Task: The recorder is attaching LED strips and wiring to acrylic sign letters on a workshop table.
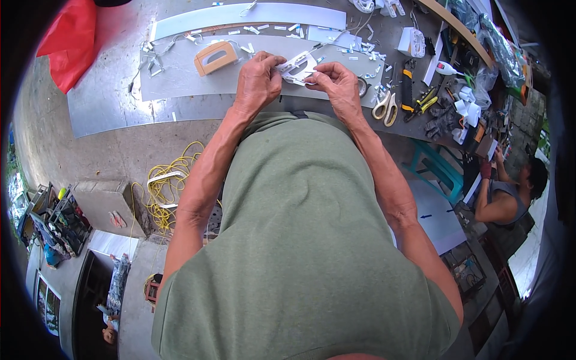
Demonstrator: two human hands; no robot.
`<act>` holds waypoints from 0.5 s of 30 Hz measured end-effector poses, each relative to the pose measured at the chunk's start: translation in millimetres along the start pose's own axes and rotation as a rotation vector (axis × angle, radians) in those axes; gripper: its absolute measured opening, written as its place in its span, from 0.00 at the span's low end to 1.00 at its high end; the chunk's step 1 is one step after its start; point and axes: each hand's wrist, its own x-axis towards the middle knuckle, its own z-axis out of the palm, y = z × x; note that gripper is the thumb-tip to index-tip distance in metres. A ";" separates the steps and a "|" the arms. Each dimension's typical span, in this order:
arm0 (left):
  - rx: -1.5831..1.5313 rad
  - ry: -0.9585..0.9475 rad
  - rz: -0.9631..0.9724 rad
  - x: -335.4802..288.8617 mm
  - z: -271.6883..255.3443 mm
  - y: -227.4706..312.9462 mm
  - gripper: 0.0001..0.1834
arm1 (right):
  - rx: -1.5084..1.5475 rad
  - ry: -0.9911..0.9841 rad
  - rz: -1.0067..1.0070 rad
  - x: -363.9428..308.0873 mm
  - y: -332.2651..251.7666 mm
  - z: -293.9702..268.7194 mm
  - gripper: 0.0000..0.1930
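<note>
My left hand (260,79) pinches the left end of a small white hollow letter-shaped frame (290,61), held just over the table's near edge. Light-coloured strips and thin wire show inside the frame. At its right end my right hand (337,83) has thumb and forefinger pressed together; what lies between those fingertips is too small to make out. To the left stands a tan block-like piece (206,67) with a long slot through it. Small white modules (251,29) on thin wires lie scattered beyond my hands.
A grey sheet (180,84) and a curved white panel (198,23) cover the metal-topped table. Scissors (386,109), a utility knife (408,87), pliers (427,101) and a tape roll (362,87) lie right. Yellow cord (157,201) coils on the floor. Another person (510,192) sits at right.
</note>
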 end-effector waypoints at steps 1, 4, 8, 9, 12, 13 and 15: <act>0.000 0.000 0.000 -1.3 -1.3 0.4 0.18 | 0.032 0.009 0.009 0.6 -0.8 0.1 0.08; -0.018 0.001 0.109 -8.2 -5.2 1.8 0.17 | 0.128 -0.013 0.089 -0.2 -9.2 1.3 0.09; 0.199 0.007 0.228 -12.5 -8.9 2.9 0.11 | 0.116 -0.005 0.106 2.1 -5.2 -0.8 0.09; 0.260 0.008 0.213 -13.1 -9.8 1.8 0.09 | 0.086 -0.017 0.079 3.5 -3.0 -2.0 0.09; 0.342 0.030 0.326 -11.2 -18.1 3.8 0.11 | 0.066 -0.018 0.050 5.6 1.9 -4.9 0.10; 0.341 0.028 0.328 -11.3 -21.9 5.7 0.11 | 0.075 -0.010 0.048 6.4 3.2 -6.1 0.10; 0.258 -0.146 0.303 -14.4 -30.9 13.4 0.09 | 0.085 -0.004 0.063 7.9 4.0 -8.1 0.09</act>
